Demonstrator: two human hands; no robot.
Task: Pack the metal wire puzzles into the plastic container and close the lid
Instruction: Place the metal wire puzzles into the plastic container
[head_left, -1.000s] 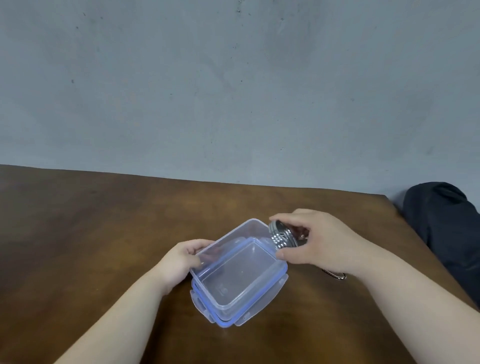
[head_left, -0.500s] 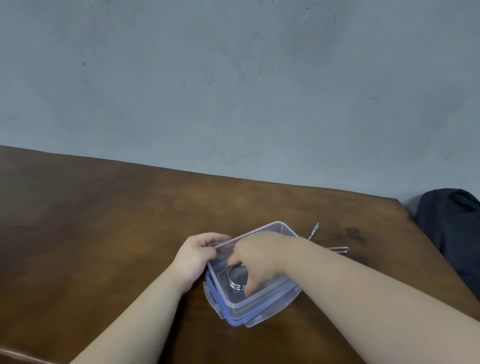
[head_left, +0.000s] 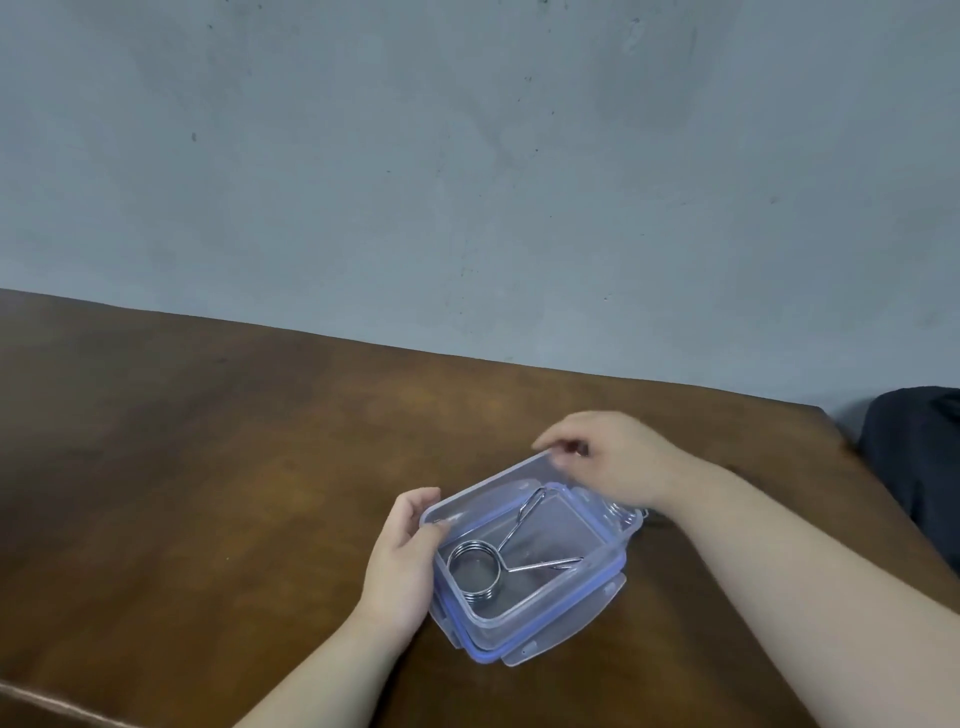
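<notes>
The container sits near the counter's right front edge, one coil puzzle inside. Left hand grips its near-left wall; right hand curls beyond the far corner, perhaps on another puzzle. Keep the container braced while loading.

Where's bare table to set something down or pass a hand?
Free: the wide table stretch left of the left hand, and the strip between container and far edge. Crowded: right of the container, where the right hand and forearm cross; dark bag borders that corner.
</notes>
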